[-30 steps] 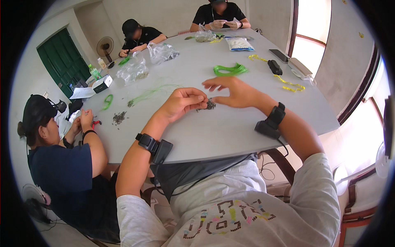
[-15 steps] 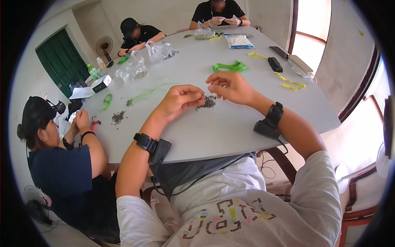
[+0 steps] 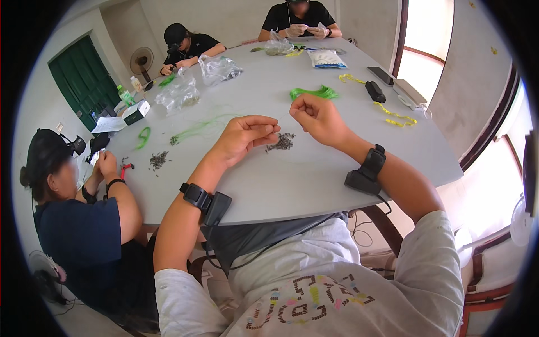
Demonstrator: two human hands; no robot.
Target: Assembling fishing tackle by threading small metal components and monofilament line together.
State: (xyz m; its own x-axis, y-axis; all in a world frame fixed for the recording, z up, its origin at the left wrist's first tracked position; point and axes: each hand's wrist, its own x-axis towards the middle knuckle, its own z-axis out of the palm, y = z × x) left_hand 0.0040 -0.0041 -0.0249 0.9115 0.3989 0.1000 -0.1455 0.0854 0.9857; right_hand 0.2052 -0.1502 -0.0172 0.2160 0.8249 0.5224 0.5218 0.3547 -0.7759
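Note:
Both my hands are raised over the grey table, a short gap apart. The thumb and fingers of my left hand are pinched together; anything between them is too small to make out. My right hand is closed, its fingers curled to the thumb, and what it may hold does not show. Just below and between them lies a pile of small dark pieces. Beyond my right hand rests a bundle of bright green strands. Loose green strands trail across the table left of my left hand.
Another dark pile and red-handled pliers lie near a seated person on my left. Two more people sit across the table. Clear plastic bags, a white packet, yellow tape and a black case lie farther off.
My right hand has drawn slightly away from my left, and its fingers have curled in more tightly. My left hand stays nearly in place.

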